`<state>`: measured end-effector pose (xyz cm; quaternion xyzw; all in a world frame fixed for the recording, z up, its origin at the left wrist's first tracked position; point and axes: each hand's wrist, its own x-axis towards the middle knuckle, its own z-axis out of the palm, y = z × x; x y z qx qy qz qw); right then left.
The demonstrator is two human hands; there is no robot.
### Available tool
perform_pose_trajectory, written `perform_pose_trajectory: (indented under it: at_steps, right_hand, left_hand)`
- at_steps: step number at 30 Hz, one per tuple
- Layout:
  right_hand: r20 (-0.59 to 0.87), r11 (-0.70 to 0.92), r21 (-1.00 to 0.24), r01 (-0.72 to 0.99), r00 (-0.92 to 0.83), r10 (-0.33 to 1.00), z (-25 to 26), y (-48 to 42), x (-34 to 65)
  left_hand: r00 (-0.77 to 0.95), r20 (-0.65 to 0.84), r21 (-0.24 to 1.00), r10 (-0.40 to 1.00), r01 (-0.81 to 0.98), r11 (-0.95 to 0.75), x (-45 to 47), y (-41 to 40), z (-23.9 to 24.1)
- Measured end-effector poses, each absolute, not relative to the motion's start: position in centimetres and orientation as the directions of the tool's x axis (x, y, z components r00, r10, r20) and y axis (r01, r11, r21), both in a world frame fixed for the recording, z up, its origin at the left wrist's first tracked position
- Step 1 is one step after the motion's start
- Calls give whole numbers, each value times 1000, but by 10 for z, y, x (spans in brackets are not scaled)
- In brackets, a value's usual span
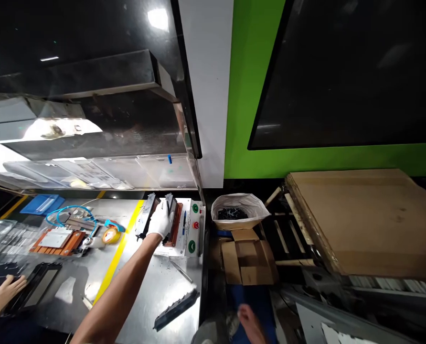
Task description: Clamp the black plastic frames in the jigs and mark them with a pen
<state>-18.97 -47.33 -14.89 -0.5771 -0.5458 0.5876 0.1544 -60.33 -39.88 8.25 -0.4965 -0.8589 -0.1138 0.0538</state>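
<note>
Black plastic strips (170, 210) stand in the fixture (179, 224) on the steel table (152, 291), long axis pointing away from the person. The gloved right hand (160, 220) is closed around one strip. It looks light, stiff, and best held at the middle. Left of the fixture, the bare left hand (1, 292) rests open on a black frame (34, 286), gripping nothing.

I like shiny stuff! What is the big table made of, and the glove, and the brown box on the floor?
The table looks like bare metal, probably steel: grey and glossy, mirroring the lights. The glove on the right hand seems to be white knitted cloth, soft and matte. The box looks like plain brown cardboard, dull, with folded flaps.
</note>
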Motion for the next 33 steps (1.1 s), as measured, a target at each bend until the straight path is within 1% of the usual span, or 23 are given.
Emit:
perform_pose_trajectory:
  at_steps: [4, 9, 15, 18, 21, 26, 31, 33]
  right_hand:
    - [-477, -296, -862, 411, -464, 746, -155, -445, -263]
    - [-450, -207, -871, 446, -553, 701, -148, -422, -332]
    - [-483, -155, -843, 515, -597, 641, -145, -426, -337]
    - [-511, -161, -825, 541, -595, 621, -151, -430, -332]
    - [-529, -173, -815, 552, -590, 610, -159, -433, -329]
    - [-543, -183, -804, 566, -574, 613, -168, -432, -328]
    - [-530, -174, -809, 561, -569, 628, -172, -420, -325]
    - [-519, -168, -813, 557, -566, 640, -173, -415, -324]
  left_hand:
    - [-601, 144, 246, 786, 791, 560, -598, -398, 74]
    - [-647, 133, 322, 751, 745, 584, -593, -397, 82]
    - [-681, 177, 351, 711, 718, 601, -595, -398, 74]
    - [-690, 257, 377, 677, 716, 587, -596, -400, 68]
    - [-644, 348, 363, 681, 762, 536, -597, -401, 64]
    - [-634, 330, 353, 699, 770, 532, -599, -399, 65]
    - [-524, 396, 266, 754, 851, 452, -594, -396, 77]
    - [-508, 403, 256, 761, 861, 439, -592, -395, 82]
